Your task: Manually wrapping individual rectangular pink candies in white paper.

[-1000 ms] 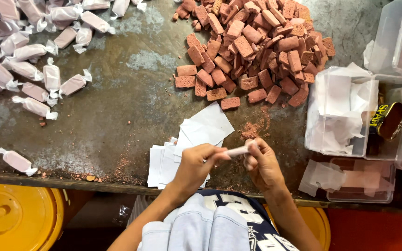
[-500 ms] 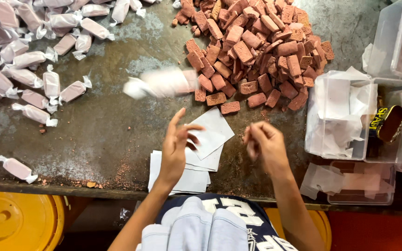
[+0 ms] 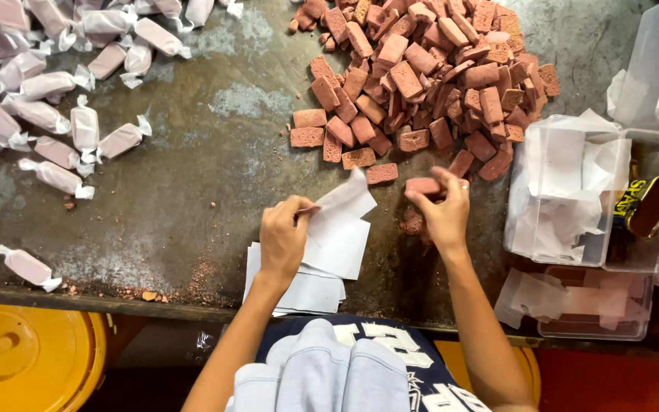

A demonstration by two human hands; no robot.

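Right hand (image 3: 444, 217) pinched shut on one reddish-brown block (image 3: 423, 185), fingertips clamped across its short sides, lifted just off the near edge of the block pile (image 3: 421, 84). Left hand (image 3: 284, 240) closed in a light pinch on the corner of a white paper sheet (image 3: 345, 202), peeling it up from the paper stack (image 3: 306, 282) lying below and left of the pile, at the near edge of the counter (image 3: 192, 191).

Block: small, rectangular, porous-looking and probably light. Likely stiff but crumbly, judging by the reddish crumbs (image 3: 412, 223) scattered just under the right hand. Best taken across the two flat faces or the short ends with gentle pressure; hard squeezing on a corner probably breaks bits off.

Paper sheet: thin, limp, almost weightless, bending under its own weight where lifted. Likely to cling to the sheet beneath, so a corner pinch with a slight slide seems the sound way to separate one.

Far left of the pile, across bare counter, a spread of wrapped pieces (image 3: 55, 114) with twisted ends; one lone wrapped piece (image 3: 28, 267) near the counter's front edge. Right of the pile, clear plastic tubs (image 3: 566, 191) holding more white paper. Below the counter, left of the stack, a yellow bucket lid (image 3: 24, 358).
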